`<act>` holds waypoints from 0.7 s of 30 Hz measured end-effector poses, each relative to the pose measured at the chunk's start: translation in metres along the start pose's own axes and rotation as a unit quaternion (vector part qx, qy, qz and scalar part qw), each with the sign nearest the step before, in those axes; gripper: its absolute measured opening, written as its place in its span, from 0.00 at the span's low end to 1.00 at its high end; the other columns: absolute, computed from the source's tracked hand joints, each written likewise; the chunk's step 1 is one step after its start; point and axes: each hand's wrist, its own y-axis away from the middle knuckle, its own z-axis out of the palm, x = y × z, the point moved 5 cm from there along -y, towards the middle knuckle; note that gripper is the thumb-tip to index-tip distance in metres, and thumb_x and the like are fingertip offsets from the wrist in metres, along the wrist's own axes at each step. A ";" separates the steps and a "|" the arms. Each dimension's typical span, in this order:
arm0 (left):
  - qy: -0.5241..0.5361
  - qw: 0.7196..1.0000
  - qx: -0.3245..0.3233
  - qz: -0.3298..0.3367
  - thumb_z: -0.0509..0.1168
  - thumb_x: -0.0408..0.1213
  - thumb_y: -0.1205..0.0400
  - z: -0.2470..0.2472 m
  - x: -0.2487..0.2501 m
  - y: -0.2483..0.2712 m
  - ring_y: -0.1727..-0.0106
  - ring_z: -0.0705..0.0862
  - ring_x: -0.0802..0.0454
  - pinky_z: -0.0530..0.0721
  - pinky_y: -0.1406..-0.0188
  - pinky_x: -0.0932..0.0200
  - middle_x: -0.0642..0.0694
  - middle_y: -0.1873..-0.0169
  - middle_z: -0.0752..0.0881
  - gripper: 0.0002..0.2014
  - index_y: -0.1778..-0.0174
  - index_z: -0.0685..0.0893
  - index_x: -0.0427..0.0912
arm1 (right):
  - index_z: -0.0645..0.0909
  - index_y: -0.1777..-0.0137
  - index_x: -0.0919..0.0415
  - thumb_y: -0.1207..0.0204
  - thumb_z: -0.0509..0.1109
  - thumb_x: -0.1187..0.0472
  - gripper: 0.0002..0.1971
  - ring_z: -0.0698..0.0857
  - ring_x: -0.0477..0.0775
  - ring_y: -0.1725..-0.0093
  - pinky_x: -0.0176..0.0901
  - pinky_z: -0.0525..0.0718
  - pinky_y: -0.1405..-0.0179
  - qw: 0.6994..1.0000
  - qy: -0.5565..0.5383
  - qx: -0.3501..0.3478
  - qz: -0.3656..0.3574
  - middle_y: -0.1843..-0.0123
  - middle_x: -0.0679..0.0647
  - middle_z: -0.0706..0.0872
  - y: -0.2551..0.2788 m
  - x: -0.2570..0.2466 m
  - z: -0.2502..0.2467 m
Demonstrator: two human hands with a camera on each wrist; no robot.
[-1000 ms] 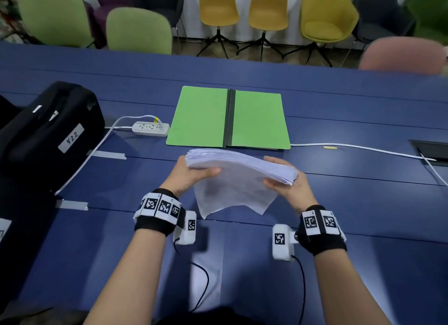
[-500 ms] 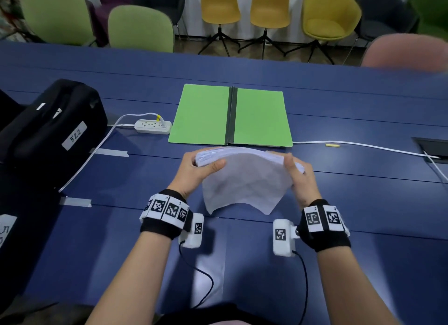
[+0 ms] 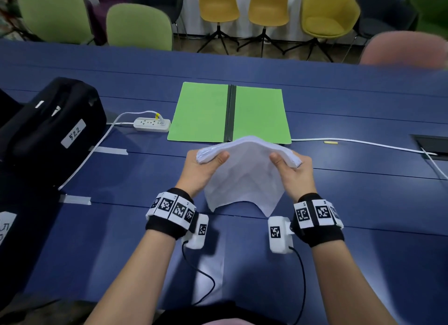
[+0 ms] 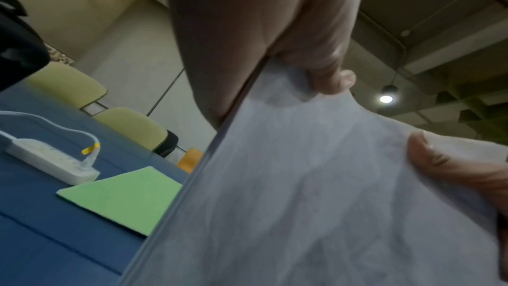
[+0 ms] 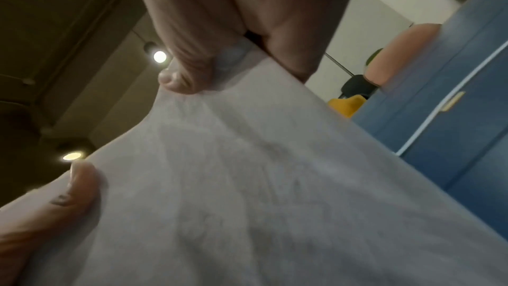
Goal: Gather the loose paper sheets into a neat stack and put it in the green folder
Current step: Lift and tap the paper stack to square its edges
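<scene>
A thick stack of white paper sheets (image 3: 244, 169) is held upright above the blue table, its upper edge bowed upward and its lower edge near the tabletop. My left hand (image 3: 206, 165) grips the stack's left side, thumb on the near face. My right hand (image 3: 289, 168) grips the right side the same way. The wrist views show the paper (image 4: 316, 193) (image 5: 247, 182) pinched between thumb and fingers. The green folder (image 3: 201, 113) lies open flat just beyond the stack, with a dark spine down its middle.
A white power strip (image 3: 151, 124) with its cable lies left of the folder. A black bag (image 3: 48, 128) sits at the far left. A white cable (image 3: 363, 144) runs right to a table socket (image 3: 431, 146). Chairs line the table's far side.
The stack has turned from nearly flat to standing on edge. Both hands came closer together, bowing the top edge upward, and shifted slightly toward the folder.
</scene>
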 end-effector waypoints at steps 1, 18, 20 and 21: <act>0.004 1.000 0.005 0.007 0.75 0.37 0.26 -0.002 0.004 0.000 0.63 0.77 0.56 0.77 0.61 0.62 0.48 0.66 0.83 0.11 0.53 0.86 0.33 | 0.85 0.60 0.49 0.24 0.71 0.66 0.10 0.81 0.31 0.69 0.26 0.79 0.65 1.000 -0.012 0.002 -0.010 0.71 0.34 0.87 -0.001 -0.006 -0.002; -0.461 0.884 -0.020 0.069 0.62 0.29 0.23 0.001 0.019 -0.009 0.63 0.74 0.35 0.75 0.63 0.51 0.43 0.72 0.79 0.14 0.75 0.72 0.43 | 0.87 0.44 0.47 0.38 0.76 0.36 0.25 0.59 0.53 0.17 0.57 0.41 0.17 0.823 0.559 -0.102 -0.009 0.27 0.40 0.78 -0.023 -0.012 -0.010; -0.511 0.850 -0.085 0.098 0.61 0.30 0.23 0.013 0.031 -0.007 0.63 0.71 0.39 0.71 0.63 0.53 0.47 0.72 0.77 0.17 0.76 0.65 0.47 | 0.88 0.47 0.47 0.36 0.77 0.39 0.20 0.77 0.59 0.30 0.54 0.64 0.25 0.839 0.516 -0.171 0.029 0.41 0.51 0.88 -0.023 -0.016 0.003; -0.511 0.845 -0.111 0.108 0.63 0.32 0.22 0.018 0.034 -0.007 0.63 0.73 0.40 0.70 0.64 0.54 0.48 0.71 0.78 0.17 0.75 0.66 0.49 | 0.88 0.55 0.49 0.34 0.77 0.43 0.13 0.84 0.57 0.44 0.50 0.77 0.39 0.879 0.429 -0.201 0.052 0.53 0.52 0.90 -0.022 -0.016 0.010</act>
